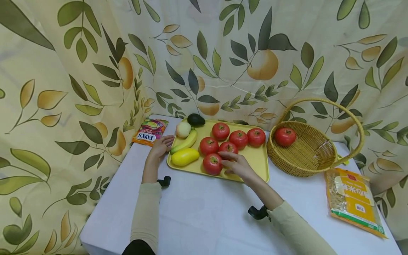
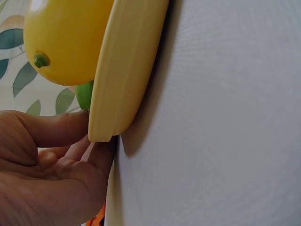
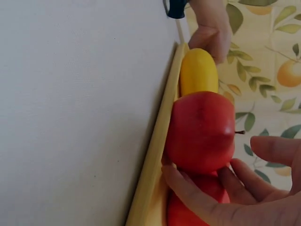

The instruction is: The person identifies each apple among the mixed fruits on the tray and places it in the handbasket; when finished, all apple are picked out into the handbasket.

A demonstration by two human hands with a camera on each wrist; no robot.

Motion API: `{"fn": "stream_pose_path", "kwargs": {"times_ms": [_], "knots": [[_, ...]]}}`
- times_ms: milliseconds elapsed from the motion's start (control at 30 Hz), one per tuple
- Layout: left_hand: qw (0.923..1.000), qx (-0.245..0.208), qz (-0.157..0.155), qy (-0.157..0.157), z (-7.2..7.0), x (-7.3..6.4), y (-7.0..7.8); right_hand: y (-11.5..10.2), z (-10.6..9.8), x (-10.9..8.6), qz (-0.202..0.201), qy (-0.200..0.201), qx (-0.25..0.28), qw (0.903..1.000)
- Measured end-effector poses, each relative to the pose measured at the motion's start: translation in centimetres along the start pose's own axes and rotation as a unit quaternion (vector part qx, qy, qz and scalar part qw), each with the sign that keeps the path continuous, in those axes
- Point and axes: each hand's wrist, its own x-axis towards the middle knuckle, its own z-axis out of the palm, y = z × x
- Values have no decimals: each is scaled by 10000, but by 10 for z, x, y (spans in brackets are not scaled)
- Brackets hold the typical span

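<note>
Fingers and thumb of the right hand point(image 1: 239, 166) are spread apart at the three o'clock side of a glossy, round red apple with a thin stem point(image 1: 211, 164), which lies near six o'clock on a shallow yellow rectangular tray point(image 1: 256, 161). That placing, thumb low and fingers higher, presumably suits a fruit crowded from behind; I cannot tell whether the fingertips press firmly. Well apart, at the tray's nine o'clock edge, the left hand point(image 1: 160, 146) holds the rim between thumb and fingers, probably to steady it on the white-covered counter point(image 1: 204, 216). The raised rim likely stops round pieces rolling off. Five other red apples point(image 1: 238, 139) cluster between twelve and two o'clock of the front one, while a curved yellow-green banana point(image 1: 186, 142), smooth yellow oval fruit point(image 1: 185, 157), pale round fruit point(image 1: 183, 129) and dark green oval fruit point(image 1: 196, 120) gather from nine to eleven, seemingly sorted away from the reds. A wide, woven, straw-coloured basket with a hoop handle point(image 1: 287, 168) stands just beside the tray at three o'clock, handy for the right hand; one more red apple point(image 1: 285, 136) sits inside at its ten o'clock.
</note>
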Motion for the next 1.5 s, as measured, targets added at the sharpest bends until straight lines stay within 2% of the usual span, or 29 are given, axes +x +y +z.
{"fn": "stream_pose_path", "kwargs": {"times_ms": [167,367,500,733,967,1233,1500], "knots": [[10000,-47,-11,3,-1,1,1,-4,7,9,-132,-54,-175,9997],[10000,-87,-10,-43,0,0,1,-2,17,18,4,151,-94,9998],[10000,-77,10,-62,0,-1,2,1,20,20,28,325,-49,9995],[10000,-63,31,-36,1,0,1,1,23,19,-242,483,-256,9982],[9999,-84,98,-3,1,0,0,2,27,21,-153,791,-328,9962],[9997,-215,52,-43,2,0,-1,-3,22,15,-108,720,-389,9966],[9998,-179,23,-23,1,1,-1,-12,13,10,-70,590,-39,9982]]}}
